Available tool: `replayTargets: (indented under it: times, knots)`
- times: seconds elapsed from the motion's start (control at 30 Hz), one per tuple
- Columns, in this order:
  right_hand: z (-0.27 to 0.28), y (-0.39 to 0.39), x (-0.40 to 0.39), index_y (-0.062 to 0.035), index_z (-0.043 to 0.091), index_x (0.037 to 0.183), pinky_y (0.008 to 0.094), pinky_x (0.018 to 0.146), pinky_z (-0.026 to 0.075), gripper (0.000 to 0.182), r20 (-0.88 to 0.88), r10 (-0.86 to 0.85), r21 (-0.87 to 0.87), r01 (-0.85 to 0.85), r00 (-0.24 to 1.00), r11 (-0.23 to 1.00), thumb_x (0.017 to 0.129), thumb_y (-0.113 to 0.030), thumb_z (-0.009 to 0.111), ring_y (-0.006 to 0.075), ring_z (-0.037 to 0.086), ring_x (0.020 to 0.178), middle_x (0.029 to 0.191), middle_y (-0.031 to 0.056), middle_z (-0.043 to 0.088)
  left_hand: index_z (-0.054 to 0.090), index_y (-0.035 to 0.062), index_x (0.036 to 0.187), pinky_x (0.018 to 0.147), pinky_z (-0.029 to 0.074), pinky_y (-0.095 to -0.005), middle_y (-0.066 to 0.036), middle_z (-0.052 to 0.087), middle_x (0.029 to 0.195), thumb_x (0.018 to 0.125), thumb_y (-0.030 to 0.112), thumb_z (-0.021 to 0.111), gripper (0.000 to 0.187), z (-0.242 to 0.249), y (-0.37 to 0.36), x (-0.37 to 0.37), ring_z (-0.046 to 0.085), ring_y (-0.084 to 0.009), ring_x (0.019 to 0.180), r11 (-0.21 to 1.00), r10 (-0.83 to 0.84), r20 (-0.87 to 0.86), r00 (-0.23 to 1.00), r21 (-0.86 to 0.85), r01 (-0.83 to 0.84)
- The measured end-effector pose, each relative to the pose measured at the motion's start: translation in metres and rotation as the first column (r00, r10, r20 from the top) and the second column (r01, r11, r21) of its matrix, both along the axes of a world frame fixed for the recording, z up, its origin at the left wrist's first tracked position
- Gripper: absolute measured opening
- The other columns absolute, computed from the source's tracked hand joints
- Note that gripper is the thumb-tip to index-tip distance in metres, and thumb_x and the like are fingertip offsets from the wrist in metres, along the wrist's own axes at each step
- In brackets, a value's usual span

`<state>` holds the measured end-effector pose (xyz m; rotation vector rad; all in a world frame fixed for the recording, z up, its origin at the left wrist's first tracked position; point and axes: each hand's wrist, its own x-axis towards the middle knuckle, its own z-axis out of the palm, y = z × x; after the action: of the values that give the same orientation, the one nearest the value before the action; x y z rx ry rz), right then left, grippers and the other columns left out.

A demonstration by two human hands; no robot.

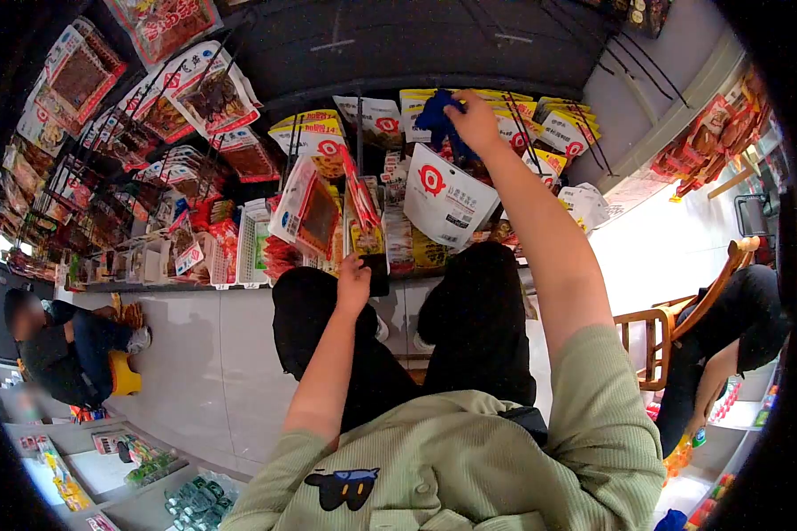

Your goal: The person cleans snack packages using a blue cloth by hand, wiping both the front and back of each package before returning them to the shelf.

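Observation:
My right hand (pixel 478 126) is raised to the hanging snack packets, its fingers closed on a dark blue cloth (pixel 436 115). The cloth lies against yellow-and-white packets (pixel 414 104) on the rack. Below it hangs a white pouch (pixel 449 196) with a red round logo, tilted under my right forearm. My left hand (pixel 354 281) is low at the shelf front, above my knee, its fingers curled together. Beside those fingers shows a small dark block (pixel 377 274); whether they grip it I cannot make out. Red-edged packets (pixel 308 212) hang just above my left hand.
Metal hooks hold many more packets (pixel 212 88) on the left. White baskets (pixel 254 243) stand on the low shelf. At left a person (pixel 71 345) sits on a yellow stool (pixel 125 373). At right another person (pixel 726 327) is by a wooden chair (pixel 653 341).

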<state>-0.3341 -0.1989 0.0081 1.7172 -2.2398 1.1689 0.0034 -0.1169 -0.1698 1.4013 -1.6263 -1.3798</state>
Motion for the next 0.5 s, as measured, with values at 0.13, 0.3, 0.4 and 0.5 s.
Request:
replayTargets:
  times: [0.13, 0.3, 0.4, 0.5]
  knots:
    - [-0.004, 0.014, 0.017, -0.0115, 0.065, 0.093, 0.0401, 0.083, 0.045, 0.024, -0.138, -0.038, 0.224, 0.069, 0.990, 0.972, 0.070, -0.020, 0.063, 0.0368, 0.056, 0.091, 0.098, 0.0205, 0.058, 0.036, 0.0018, 0.126, 0.079, 0.043, -0.0286, -0.012, 0.051, 0.110, 0.084, 0.006, 0.052, 0.045, -0.018, -0.003, 0.004, 0.053, -0.0188, 0.094, 1.000, 0.006, -0.082, 0.997, 0.019, -0.004]
    - [-0.010, 0.034, -0.014, -0.0073, 0.065, 0.084, 0.0389, 0.079, 0.046, 0.017, 0.021, 0.039, -0.041, -0.038, 0.999, 0.998, 0.070, -0.014, 0.060, 0.0340, 0.058, 0.086, 0.090, 0.0191, 0.060, 0.043, -0.0016, 0.120, 0.080, 0.044, -0.0293, -0.016, 0.055, 0.110, 0.084, 0.007, 0.053, 0.039, 0.009, 0.001, 0.003, 0.056, -0.0213, 0.095, 1.000, -0.006, -0.006, 1.000, -0.011, 0.006]
    - [-0.009, 0.083, -0.034, -0.0040, 0.064, 0.085, 0.0368, 0.075, 0.046, 0.018, 0.277, 0.065, 0.041, -0.080, 0.959, 0.996, 0.072, -0.016, 0.060, 0.0313, 0.060, 0.080, 0.084, 0.0163, 0.063, 0.049, -0.0003, 0.115, 0.079, 0.044, -0.0287, -0.014, 0.059, 0.101, 0.083, 0.007, 0.054, 0.033, -0.051, -0.015, 0.013, 0.057, -0.0203, 0.091, 0.988, -0.126, -0.133, 0.983, -0.104, 0.112]
    - [-0.042, 0.163, -0.055, -0.0010, 0.062, 0.083, 0.0328, 0.066, 0.046, 0.017, 0.247, 0.103, 0.165, -0.146, 0.964, 0.975, 0.077, -0.016, 0.058, 0.0232, 0.059, 0.071, 0.076, 0.0125, 0.062, 0.054, 0.0017, 0.108, 0.073, 0.046, -0.0299, -0.012, 0.062, 0.090, 0.085, 0.011, 0.054, 0.025, -0.027, -0.004, 0.008, 0.059, -0.0200, 0.081, 0.984, -0.160, 0.014, 0.987, -0.074, 0.160]
